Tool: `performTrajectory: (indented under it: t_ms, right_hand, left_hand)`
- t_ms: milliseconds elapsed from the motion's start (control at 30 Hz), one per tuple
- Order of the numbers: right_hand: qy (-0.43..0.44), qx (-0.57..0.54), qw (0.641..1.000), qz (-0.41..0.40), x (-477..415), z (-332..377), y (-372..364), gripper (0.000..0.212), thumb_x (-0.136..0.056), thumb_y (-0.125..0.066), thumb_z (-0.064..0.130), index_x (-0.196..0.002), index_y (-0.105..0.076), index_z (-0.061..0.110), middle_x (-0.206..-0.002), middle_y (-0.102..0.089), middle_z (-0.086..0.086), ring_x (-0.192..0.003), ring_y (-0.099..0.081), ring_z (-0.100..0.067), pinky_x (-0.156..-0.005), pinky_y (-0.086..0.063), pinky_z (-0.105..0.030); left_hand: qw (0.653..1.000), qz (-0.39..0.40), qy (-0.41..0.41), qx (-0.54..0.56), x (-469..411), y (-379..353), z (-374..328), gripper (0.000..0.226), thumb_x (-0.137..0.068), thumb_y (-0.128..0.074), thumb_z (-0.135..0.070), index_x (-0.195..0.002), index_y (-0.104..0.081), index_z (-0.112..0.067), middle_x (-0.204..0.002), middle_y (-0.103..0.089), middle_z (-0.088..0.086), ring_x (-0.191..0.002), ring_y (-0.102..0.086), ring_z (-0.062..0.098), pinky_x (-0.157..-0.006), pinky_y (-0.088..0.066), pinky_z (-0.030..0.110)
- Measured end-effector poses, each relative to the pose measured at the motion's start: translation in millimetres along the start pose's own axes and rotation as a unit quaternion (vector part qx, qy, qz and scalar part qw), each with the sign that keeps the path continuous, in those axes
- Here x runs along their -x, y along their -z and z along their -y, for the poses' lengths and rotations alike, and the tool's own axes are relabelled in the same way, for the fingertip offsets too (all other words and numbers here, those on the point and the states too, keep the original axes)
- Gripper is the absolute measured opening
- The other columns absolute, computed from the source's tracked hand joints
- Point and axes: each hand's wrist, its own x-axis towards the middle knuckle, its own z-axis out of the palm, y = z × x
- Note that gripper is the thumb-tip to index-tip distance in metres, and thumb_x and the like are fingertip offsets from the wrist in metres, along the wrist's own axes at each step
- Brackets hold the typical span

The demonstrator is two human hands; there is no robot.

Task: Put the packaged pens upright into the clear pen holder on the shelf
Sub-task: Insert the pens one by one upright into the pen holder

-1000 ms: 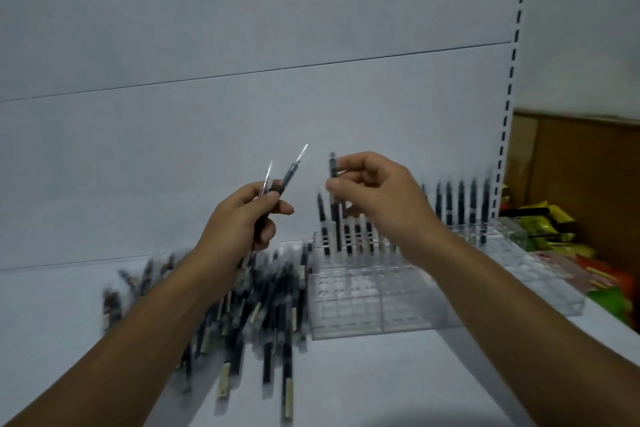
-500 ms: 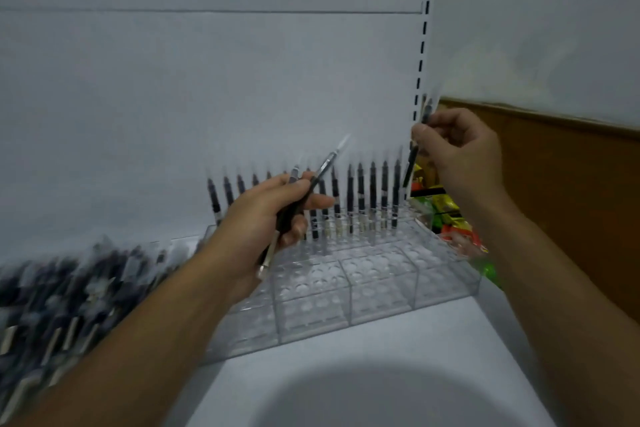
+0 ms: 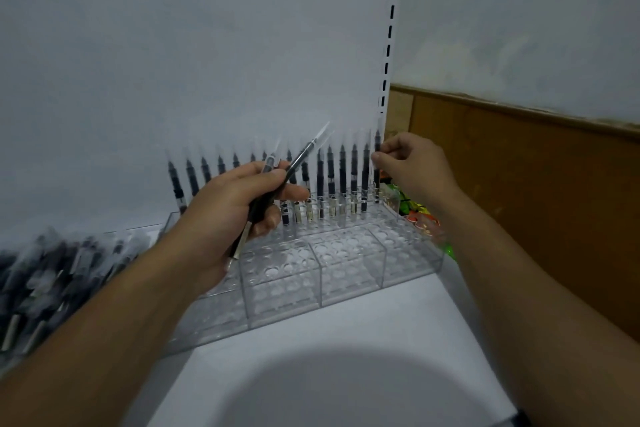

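White shelf [image 3: 346, 340] carries clear pen holder [image 3: 346, 263], back row filled with upright pens [image 3: 343, 177]. Right hand [image 3: 412, 166] pinches one pen [image 3: 377, 142] between thumb and fingertips, upright at row's right end. Left hand [image 3: 228, 211] grips spare pens [image 3: 301, 158], tilted. Loose pen pile [image 3: 52, 263] lies left of holder; bright packets [image 3: 415, 215] sit beyond its right end.
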Motion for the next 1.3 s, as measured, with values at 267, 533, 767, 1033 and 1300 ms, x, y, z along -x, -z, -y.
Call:
performTrajectory:
  t_ms: [267, 533, 767, 1033, 1300]
  right_hand:
    - [-0.008, 0.088, 0.996, -0.003, -3, 3, 4, 0.014, -0.088, -0.069, 0.038, -0.085, -0.059, 0.029, -0.091, -0.068, 0.004, -0.09, -0.066, -0.02, -0.083, -0.056, -0.045]
    - [0.015, 0.149, 0.988, 0.04, -5, 8, 7, 0.009, -0.092, -0.064, 0.03, -0.087, -0.058, 0.025, -0.093, -0.067, 0.0, -0.091, -0.064, -0.023, -0.084, -0.054, -0.047]
    - [-0.01, 0.129, 0.988, 0.089, -3, 3, 7, 0.013, -0.09, -0.067, 0.029, -0.083, -0.058, 0.023, -0.095, -0.068, -0.004, -0.092, -0.065, -0.025, -0.085, -0.055, -0.047]
    - [-0.01, 0.151, 0.985, 0.077, 3, 6, 9, 0.017, -0.09, -0.068, 0.033, -0.098, -0.063, 0.019, -0.1, -0.065, 0.0, -0.097, -0.061, -0.022, -0.083, -0.053, -0.039]
    - [0.071, -0.042, 0.997, 0.013, 29, 59, 12, 0.022, -0.094, -0.06, 0.04, -0.094, -0.07, 0.02, -0.084, -0.069, 0.01, -0.071, -0.06, -0.002, -0.064, -0.05, -0.023]
  left_hand:
    - [1.0, 0.001, 0.002, -0.005, 0, 0, 0, 0.012, -0.096, -0.052, -0.019, -0.101, -0.061, -0.013, -0.088, -0.074, 0.007, -0.046, -0.047, 0.009, -0.039, -0.036, 0.016]
    - [1.0, 0.004, 0.002, -0.008, 1, -1, 0, 0.013, -0.096, -0.052, -0.019, -0.101, -0.061, -0.011, -0.088, -0.074, 0.006, -0.047, -0.046, 0.009, -0.039, -0.035, 0.016]
    - [1.0, 0.007, 0.003, -0.009, 1, 0, 1, 0.012, -0.096, -0.052, -0.019, -0.1, -0.06, -0.012, -0.089, -0.074, 0.006, -0.048, -0.046, 0.008, -0.041, -0.035, 0.016]
    - [1.0, 0.004, -0.005, -0.014, 3, -1, -2, 0.012, -0.097, -0.051, -0.019, -0.102, -0.059, -0.011, -0.089, -0.074, 0.005, -0.048, -0.046, 0.009, -0.04, -0.035, 0.017]
    - [0.999, -0.001, -0.037, -0.021, 6, -1, -15, 0.018, -0.099, -0.048, -0.02, -0.111, -0.061, -0.015, -0.089, -0.074, 0.002, -0.052, -0.049, 0.01, -0.042, -0.034, 0.019]
